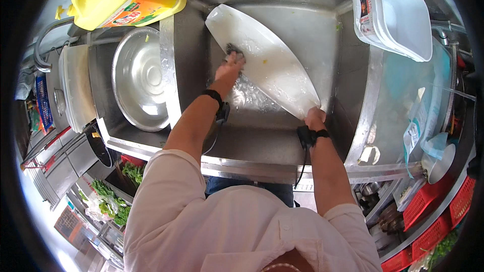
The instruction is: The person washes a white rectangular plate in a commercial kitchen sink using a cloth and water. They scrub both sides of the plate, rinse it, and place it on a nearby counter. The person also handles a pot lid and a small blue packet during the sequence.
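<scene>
A long white boat-shaped platter [261,54] lies tilted across the steel sink basin [319,26], with a few food bits and wet streaks on its surface. At its near right end, my right hand [315,118] grips the narrow tip. My left hand [230,67] presses a dark scrubber [233,49], perhaps steel wool, against the platter's left edge. Water [249,92] splashes in the basin just below that edge. The fingertips of my left hand are partly blurred.
Left of the divider, a round metal bowl [130,83] stands in a second basin. A yellow detergent jug [109,0] sits at the back left, near a curved faucet [39,54]. White plastic tubs [402,15] stand at the back right. Peel scraps [368,154] lie on the right-hand counter.
</scene>
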`<state>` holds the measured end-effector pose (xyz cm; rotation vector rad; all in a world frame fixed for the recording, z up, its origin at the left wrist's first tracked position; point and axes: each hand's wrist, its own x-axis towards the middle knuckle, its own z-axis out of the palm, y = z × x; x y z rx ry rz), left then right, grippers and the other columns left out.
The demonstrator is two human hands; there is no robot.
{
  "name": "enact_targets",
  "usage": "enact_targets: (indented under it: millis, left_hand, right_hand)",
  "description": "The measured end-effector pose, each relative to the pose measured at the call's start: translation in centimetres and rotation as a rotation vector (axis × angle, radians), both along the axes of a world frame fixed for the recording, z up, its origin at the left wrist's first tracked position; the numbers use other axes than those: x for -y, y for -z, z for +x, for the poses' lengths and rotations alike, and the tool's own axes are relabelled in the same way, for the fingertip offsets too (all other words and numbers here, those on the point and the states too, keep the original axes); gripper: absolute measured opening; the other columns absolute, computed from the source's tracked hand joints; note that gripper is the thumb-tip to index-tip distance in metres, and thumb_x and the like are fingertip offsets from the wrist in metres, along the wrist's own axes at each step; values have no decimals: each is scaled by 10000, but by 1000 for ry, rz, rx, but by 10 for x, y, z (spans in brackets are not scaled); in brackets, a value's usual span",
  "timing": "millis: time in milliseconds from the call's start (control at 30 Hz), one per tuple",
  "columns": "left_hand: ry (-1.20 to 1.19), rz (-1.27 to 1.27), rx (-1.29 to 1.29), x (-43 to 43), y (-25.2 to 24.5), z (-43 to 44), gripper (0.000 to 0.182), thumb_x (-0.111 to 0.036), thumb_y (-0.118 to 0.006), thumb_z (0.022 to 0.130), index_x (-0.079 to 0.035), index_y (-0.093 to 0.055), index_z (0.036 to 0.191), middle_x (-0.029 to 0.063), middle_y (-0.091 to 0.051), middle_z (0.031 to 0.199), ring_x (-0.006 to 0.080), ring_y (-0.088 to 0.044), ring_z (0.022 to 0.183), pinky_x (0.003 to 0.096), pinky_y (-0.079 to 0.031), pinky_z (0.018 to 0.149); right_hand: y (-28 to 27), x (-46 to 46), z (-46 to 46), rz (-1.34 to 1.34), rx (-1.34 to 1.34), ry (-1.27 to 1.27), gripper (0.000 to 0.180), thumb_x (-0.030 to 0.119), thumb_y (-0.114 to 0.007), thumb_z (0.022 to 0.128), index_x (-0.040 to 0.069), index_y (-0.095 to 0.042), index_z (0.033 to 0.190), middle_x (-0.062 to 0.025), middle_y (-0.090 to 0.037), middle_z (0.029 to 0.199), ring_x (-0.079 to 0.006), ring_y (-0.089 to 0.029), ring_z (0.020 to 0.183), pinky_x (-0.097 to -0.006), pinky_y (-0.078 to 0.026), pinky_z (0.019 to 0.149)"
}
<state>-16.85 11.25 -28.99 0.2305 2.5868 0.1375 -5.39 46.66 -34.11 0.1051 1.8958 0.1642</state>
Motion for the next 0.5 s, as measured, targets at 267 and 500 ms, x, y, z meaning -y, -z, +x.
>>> enact_targets:
  millis: [267, 500]
  left_hand:
    - [-285, -46, -208, 12, 2, -63, 456, -120, -425, 902, -231, -421, 1344, 194, -384, 1373, 369, -602, 1002, 471, -516, 802]
    - [14, 115, -196, -48, 22, -15, 415, -207, -451, 904, -228, -429, 1318, 184, -372, 1406, 365, -609, 985, 452, -519, 759]
  right_hand:
    - [-53, 9, -9, -88, -103, -218, 453, 321, -697, 775, 43, -640, 1129, -65, -666, 1118, -194, -651, 1001, -300, -542, 715]
    - [4, -4, 6, -14, -87, -191, 726, 496, -691, 754, 3, -518, 1257, -82, -669, 1080, -203, -657, 952, -315, -531, 731]
